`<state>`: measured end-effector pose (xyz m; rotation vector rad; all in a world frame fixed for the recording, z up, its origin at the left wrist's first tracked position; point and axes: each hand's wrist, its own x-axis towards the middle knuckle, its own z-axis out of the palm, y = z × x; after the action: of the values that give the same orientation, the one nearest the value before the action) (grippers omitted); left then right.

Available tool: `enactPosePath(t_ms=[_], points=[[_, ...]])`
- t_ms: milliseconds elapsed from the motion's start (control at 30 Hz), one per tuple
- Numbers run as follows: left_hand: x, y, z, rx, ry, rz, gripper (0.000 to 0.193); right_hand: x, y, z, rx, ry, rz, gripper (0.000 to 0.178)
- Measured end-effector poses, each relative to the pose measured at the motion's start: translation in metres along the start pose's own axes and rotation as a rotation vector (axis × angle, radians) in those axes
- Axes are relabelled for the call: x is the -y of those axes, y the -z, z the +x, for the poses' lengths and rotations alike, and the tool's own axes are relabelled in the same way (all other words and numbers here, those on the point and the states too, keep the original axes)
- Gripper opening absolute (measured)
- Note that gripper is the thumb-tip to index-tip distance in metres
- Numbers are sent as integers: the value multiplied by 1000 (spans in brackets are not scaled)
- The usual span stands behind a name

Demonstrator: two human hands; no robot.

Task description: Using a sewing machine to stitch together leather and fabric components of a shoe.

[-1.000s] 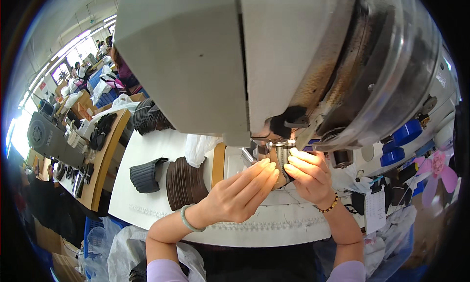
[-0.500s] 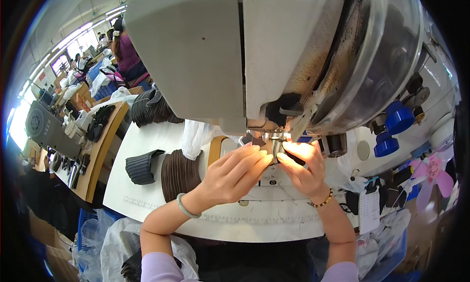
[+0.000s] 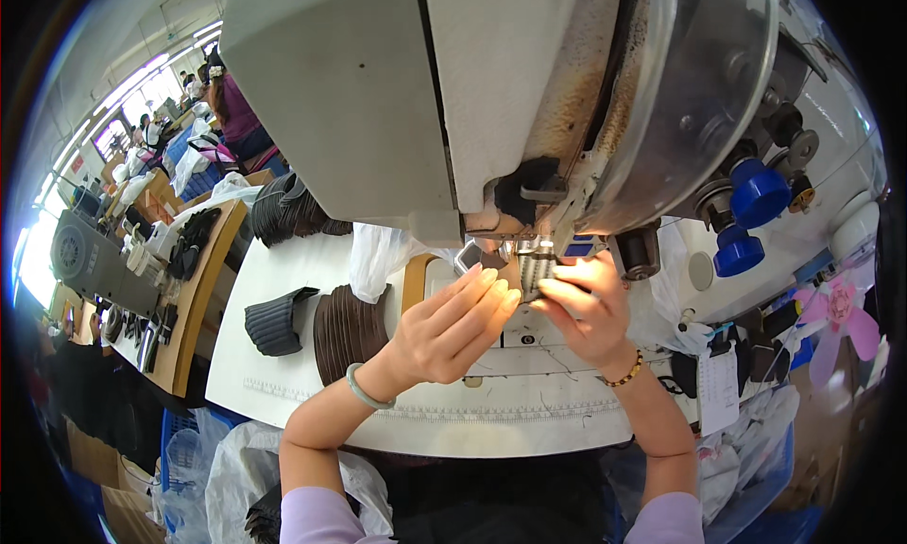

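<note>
A sewing machine (image 3: 331, 90) fills the upper middle, its lit metal presser foot (image 3: 537, 268) low over the worktable. Just left of the foot, my left hand (image 3: 449, 327) is closed, fingers pressed together, at a small brown piece of material (image 3: 493, 259). My right hand (image 3: 593, 308) is closed in a pinch on the right side of the foot, with a dark piece of material (image 3: 545, 303) at its fingertips. How far each piece runs under the fingers is hidden. Both hands are close together, with the needle area between them.
Left on the white worktable (image 3: 283, 379) lie a stack of brown pieces (image 3: 351, 334), dark grey ones (image 3: 282, 319) and a black bundle (image 3: 295, 211). A white plastic bag (image 3: 378, 260) lies behind my left hand. At right are blue knobs (image 3: 759, 192) and a pink fan (image 3: 841, 308).
The whole view has shifted slightly, so the machine appears farther left and higher. My right fingers have drawn slightly apart from my left, showing more of the presser foot.
</note>
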<state>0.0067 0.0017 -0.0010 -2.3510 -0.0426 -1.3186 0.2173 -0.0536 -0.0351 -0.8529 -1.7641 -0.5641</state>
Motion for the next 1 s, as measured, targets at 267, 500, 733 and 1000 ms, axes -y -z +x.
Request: enactPosePath(t_ms=[267, 500, 733, 1000], points=[[-1, -1, -2, -12, -38, 44, 21, -33, 11, -31, 284, -789, 507, 79], [3, -2, -3, -22, -17, 10, 21, -47, -14, -67, 36, -566, 531, 78], [9, -8, -2, -24, 99, -21, 24, -32, -10, -31, 35, -684, 506, 56], [6, -11, -7, 0, 128, 3, 12, -36, -1, -26, 108, -350, 239, 60]])
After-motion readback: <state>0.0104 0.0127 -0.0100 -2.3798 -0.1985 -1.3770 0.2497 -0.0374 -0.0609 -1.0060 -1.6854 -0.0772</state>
